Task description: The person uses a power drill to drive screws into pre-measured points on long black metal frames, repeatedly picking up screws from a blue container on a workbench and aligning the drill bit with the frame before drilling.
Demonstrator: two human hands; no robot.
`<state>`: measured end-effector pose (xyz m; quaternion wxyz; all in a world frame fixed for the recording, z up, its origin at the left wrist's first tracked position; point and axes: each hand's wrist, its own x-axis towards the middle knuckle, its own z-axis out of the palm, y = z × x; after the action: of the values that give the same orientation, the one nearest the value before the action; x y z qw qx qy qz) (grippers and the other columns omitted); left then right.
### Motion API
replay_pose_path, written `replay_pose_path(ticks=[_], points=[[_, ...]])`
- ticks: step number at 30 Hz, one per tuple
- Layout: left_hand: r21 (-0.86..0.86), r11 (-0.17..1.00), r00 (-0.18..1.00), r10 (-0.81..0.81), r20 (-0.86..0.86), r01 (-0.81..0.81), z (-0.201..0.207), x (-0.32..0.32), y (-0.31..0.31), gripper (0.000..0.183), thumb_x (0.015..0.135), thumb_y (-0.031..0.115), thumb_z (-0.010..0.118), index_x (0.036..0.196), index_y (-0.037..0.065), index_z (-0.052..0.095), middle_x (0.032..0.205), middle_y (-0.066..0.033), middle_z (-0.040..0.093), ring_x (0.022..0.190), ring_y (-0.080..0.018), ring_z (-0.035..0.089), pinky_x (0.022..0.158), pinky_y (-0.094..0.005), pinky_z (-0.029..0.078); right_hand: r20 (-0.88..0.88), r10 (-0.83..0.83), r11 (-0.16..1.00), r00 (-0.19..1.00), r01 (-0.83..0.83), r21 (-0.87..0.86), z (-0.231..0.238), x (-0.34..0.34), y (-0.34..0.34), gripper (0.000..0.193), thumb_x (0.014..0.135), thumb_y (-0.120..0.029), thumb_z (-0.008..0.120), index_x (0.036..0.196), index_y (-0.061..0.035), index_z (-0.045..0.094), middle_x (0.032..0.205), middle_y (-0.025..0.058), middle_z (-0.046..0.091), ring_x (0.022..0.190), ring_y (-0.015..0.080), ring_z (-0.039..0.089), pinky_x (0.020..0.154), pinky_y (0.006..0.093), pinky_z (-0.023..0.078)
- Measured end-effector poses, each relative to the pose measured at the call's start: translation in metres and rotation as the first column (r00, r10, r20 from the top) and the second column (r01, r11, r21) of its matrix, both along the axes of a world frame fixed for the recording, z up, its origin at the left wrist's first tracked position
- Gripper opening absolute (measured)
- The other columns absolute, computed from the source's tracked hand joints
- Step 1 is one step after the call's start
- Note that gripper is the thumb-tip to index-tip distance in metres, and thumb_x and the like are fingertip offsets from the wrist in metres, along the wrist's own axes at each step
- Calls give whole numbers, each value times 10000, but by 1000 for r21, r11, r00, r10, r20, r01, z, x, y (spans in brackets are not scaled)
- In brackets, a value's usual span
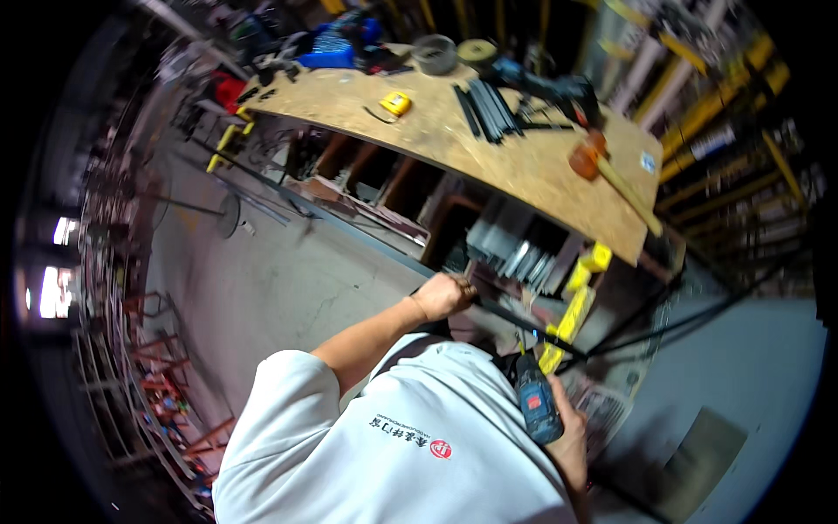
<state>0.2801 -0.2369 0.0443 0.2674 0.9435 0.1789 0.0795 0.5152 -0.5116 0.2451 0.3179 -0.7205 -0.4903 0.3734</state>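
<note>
My left hand is closed round a long, thin dark grey metal bar. The bar slants from the far left, along the front of the workbench, down to the right. In my right hand is a blue and black cordless drill, held low at my right side. Its nose points up toward the bar's near end; whether the bit touches the bar I cannot tell. My right fingers are partly hidden behind the drill body.
The wooden workbench carries a yellow tape measure, dark strips, an orange-headed mallet and a power tool. Shelves below hold metal profiles. A yellow stand is by the bar. Racks line the left.
</note>
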Motion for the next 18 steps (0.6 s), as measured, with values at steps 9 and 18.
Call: replay_pose_path(ticks=[9, 18], points=[[-79, 883, 856, 468, 220, -462, 55, -136, 243, 79, 801, 172, 751, 768, 103, 731, 777, -140, 701, 691, -301, 676, 621, -417, 534, -24, -114, 991, 993, 112, -68, -28, -63, 64, 659, 810, -91, 807, 1426, -44, 578, 1035, 204, 750, 888, 280, 751, 818, 382, 573], [300, 531, 590, 792, 156, -793, 72, -187, 697, 242, 916, 228, 656, 883, -3, 720, 886, -272, 698, 828, -451, 676, 712, -525, 530, -257, -499, 858, 828, 430, -280, -9, -215, 206, 603, 912, -121, 750, 1471, -35, 540, 1153, 83, 727, 990, 148, 682, 891, 278, 533]])
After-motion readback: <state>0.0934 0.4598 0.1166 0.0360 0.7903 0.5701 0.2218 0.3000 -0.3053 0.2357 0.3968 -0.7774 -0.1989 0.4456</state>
